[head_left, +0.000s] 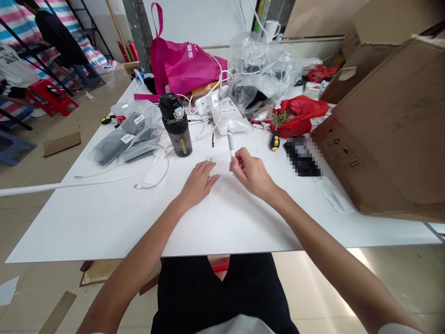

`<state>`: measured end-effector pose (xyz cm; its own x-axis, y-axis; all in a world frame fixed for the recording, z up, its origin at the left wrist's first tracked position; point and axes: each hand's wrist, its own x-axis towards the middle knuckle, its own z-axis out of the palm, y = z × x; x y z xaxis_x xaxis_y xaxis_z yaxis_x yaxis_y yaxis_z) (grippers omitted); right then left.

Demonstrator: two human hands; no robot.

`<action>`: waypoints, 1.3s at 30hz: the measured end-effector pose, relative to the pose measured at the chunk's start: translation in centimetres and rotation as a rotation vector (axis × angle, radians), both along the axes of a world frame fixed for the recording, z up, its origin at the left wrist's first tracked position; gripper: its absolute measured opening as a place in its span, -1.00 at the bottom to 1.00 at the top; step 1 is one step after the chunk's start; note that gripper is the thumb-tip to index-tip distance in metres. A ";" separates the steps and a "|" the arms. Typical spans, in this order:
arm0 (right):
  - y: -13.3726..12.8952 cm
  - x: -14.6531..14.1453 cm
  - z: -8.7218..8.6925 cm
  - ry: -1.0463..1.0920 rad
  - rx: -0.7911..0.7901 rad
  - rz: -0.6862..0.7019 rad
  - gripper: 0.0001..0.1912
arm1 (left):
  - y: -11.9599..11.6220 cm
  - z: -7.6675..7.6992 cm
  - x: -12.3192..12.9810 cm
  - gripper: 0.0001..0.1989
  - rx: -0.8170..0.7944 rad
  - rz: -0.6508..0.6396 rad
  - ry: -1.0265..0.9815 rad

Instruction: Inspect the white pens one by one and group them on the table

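White bench (104,218), right hand (249,172) clamped on silver pen-like tool (231,143)

Brown cardboard box (392,130) at right end. Magenta tote bag (191,67) at back, left of centre. Red plastic bag (306,113) near box. Black bottle (177,127), yellow lettering, upright beyond left hand (196,184). White packet (230,116) right of bottle. Hands near each other, not touching. Left: palm down on bench, thumb away from fingers; can't tell if gripping. Tool: front of bench centre, tip toward packet. Yellow-black screwdriver (274,140) to its right. Tiny metallic piece (209,159) at left fingertips.
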<state>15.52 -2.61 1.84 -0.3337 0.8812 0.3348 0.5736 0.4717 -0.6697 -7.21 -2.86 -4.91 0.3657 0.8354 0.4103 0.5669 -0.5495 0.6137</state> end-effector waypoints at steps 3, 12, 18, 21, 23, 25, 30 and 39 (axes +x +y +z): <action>0.9 -2.2 -2.2 0.373 -0.270 0.189 -0.63 | -0.2 0.4 0.6 -0.48 -0.140 0.044 -0.277; 0.7 -3.3 -5.0 0.881 -1.048 0.388 -0.48 | 0.6 1.7 0.7 -0.53 -0.599 -0.081 -1.009; 0.5 -2.6 -4.3 0.879 -1.130 0.406 -0.45 | 0.4 2.3 1.0 -0.63 -0.558 -0.007 -1.064; 0.3 -3.0 -4.7 0.867 -1.023 0.383 -0.40 | 0.4 2.3 1.0 -0.66 -0.504 0.062 -1.046; 0.0 -3.3 -5.0 0.859 -0.957 0.371 -0.40 | 0.4 2.4 0.8 -0.64 -0.467 0.120 -1.024; -0.3 -3.4 -4.9 0.859 -0.936 0.378 -0.42 | 0.4 2.5 0.6 -0.62 -0.441 0.155 -1.001; -0.5 -2.9 -3.9 0.888 -1.091 0.438 -0.47 | 0.0 3.2 0.5 -0.61 -0.509 -0.009 -1.040; -0.5 -3.0 -4.4 0.873 -1.100 0.439 -0.45 | 0.2 3.1 0.6 -0.58 -0.544 0.070 -1.141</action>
<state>12.50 -3.09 -2.54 -0.6842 0.7039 -0.1909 -0.2440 -0.4676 -0.8496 -6.56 -2.70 -1.77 -0.0205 0.9980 0.0603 -0.4144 -0.0634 0.9079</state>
